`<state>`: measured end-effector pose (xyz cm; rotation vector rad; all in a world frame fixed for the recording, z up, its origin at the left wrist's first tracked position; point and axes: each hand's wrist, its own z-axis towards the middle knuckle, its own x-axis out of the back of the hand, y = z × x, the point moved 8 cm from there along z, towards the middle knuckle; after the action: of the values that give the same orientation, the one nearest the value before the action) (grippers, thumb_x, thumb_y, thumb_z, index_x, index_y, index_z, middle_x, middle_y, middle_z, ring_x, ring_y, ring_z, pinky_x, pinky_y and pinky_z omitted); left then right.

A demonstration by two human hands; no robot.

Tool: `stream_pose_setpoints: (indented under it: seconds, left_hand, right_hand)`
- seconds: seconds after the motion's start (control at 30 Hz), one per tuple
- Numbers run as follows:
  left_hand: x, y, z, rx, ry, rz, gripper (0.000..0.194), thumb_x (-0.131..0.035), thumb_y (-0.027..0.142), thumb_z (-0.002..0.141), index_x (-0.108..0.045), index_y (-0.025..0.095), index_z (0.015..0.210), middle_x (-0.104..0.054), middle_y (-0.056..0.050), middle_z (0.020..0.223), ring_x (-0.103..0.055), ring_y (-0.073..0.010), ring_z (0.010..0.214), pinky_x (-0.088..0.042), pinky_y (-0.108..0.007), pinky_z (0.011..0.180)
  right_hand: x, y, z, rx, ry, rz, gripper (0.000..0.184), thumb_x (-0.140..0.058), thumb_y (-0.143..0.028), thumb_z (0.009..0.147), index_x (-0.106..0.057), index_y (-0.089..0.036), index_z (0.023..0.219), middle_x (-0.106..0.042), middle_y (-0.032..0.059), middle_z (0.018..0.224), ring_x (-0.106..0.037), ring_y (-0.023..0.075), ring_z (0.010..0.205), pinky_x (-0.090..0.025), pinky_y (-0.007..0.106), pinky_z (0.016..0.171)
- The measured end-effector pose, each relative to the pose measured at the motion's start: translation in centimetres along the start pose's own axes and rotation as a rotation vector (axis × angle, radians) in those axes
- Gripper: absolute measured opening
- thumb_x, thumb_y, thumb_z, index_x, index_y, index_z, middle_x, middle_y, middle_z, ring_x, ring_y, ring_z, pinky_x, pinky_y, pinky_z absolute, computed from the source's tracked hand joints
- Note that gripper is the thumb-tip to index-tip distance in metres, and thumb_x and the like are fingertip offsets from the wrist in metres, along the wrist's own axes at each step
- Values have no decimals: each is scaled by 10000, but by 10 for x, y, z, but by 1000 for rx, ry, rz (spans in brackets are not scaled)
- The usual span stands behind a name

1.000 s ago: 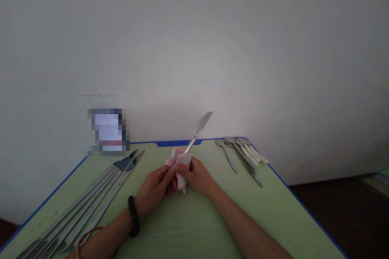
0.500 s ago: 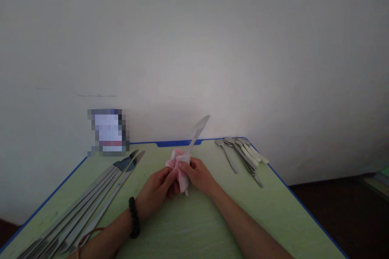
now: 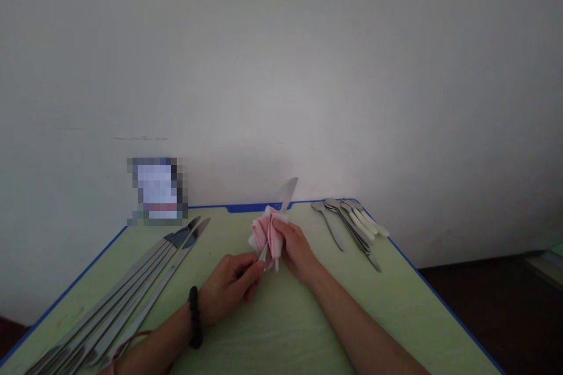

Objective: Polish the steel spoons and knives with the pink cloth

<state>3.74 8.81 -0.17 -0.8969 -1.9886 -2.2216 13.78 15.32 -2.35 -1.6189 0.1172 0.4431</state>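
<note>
My left hand [image 3: 229, 287] pinches the handle end of a table knife [image 3: 287, 194] just above the green table [image 3: 281, 328]. The knife slants up and away, and its blade tip shows above the table's far edge. My right hand [image 3: 295, 249] is closed around a pink and white cloth [image 3: 266, 234] that is wrapped about the knife's middle. A dark bead bracelet sits on my left wrist.
Several long knives [image 3: 132, 299] lie in a slanted row at the left. A small pile of spoons and white-handled cutlery [image 3: 352, 222] lies at the far right. A blurred card [image 3: 156, 190] stands against the wall at the table's far left corner.
My right hand has slid the cloth up the knife towards the blade. My left hand has drawn back towards me along the handle, so less blade shows above the cloth.
</note>
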Motion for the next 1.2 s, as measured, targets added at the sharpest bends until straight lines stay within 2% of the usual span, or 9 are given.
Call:
stream_pose_setpoints:
  seconds: [0.1, 0.2, 0.37, 0.57, 0.73, 0.87, 1.0, 1.1, 1.2]
  left_hand:
    - [-5, -2, 0, 6, -54, -49, 402, -385, 460, 867, -482, 171, 604, -503, 31, 480, -460, -104, 467, -364, -211, 497]
    - [-10, -3, 2, 3, -100, -117, 359, -393, 451, 867, -511, 158, 695, -581, 3, 565, -501, -115, 520, -402, -217, 529]
    - [-11, -8, 4, 22, -101, -121, 356, -390, 462, 867, -503, 156, 724, -596, -5, 576, -494, -115, 515, -409, -222, 522]
    - [-12, -7, 3, 37, -114, -60, 379, -397, 476, 856, -512, 154, 693, -607, -12, 564, -532, -124, 517, -416, -222, 520]
    - [-11, -8, 4, 50, -85, -22, 423, -336, 502, 870, -523, 154, 718, -601, -8, 560, -526, -122, 509, -412, -219, 517]
    - [-8, -9, 3, 66, -64, 67, 389, -388, 489, 842, -479, 174, 634, -505, 39, 467, -445, -96, 429, -342, -199, 449]
    - [-13, -10, 0, 67, -123, 154, 335, -447, 389, 800, -457, 174, 543, -403, 67, 439, -365, -70, 395, -271, -187, 406]
    - [-16, -9, -3, 45, -162, 172, 306, -462, 324, 780, -465, 164, 518, -432, 58, 441, -378, -66, 408, -268, -182, 411]
    - [-19, -7, -4, 61, -202, 20, 178, -472, 274, 767, -522, 155, 645, -574, 25, 532, -476, -84, 464, -341, -177, 451]
  right_hand:
    - [-1, 0, 0, 2, -5, 30, 296, -619, -438, 688, -604, -143, 695, -552, -12, 604, -443, 102, 545, -355, 232, 550]
    - [-7, -4, -3, 33, -62, -96, 304, -609, -443, 707, -605, -140, 710, -536, -17, 605, -425, 101, 554, -348, 228, 553]
    - [-14, -15, -9, 132, -103, -360, 327, -534, -463, 771, -598, -144, 799, -519, -16, 669, -420, 108, 615, -359, 225, 588]
    - [-19, -17, -11, 144, -141, -487, 320, -512, -454, 781, -583, -143, 747, -503, -12, 655, -411, 108, 604, -348, 227, 573]
    - [-22, -17, -12, 162, -152, -521, 334, -490, -460, 796, -582, -143, 743, -519, -5, 675, -430, 112, 629, -352, 229, 588]
    - [-18, -15, -10, 123, -116, -428, 321, -546, -458, 754, -575, -145, 691, -519, -18, 637, -424, 104, 596, -345, 226, 570]
    - [-2, -9, -4, 31, 47, -41, 311, -597, -465, 700, -568, -157, 672, -516, -29, 563, -422, 99, 525, -346, 228, 532]
    - [0, -6, -4, -30, 82, 176, 307, -635, -462, 672, -562, -164, 653, -528, -30, 541, -421, 93, 480, -331, 224, 486]
    - [-5, -6, -7, -78, 20, 203, 302, -667, -444, 662, -570, -158, 649, -543, -28, 540, -425, 87, 469, -318, 217, 464]
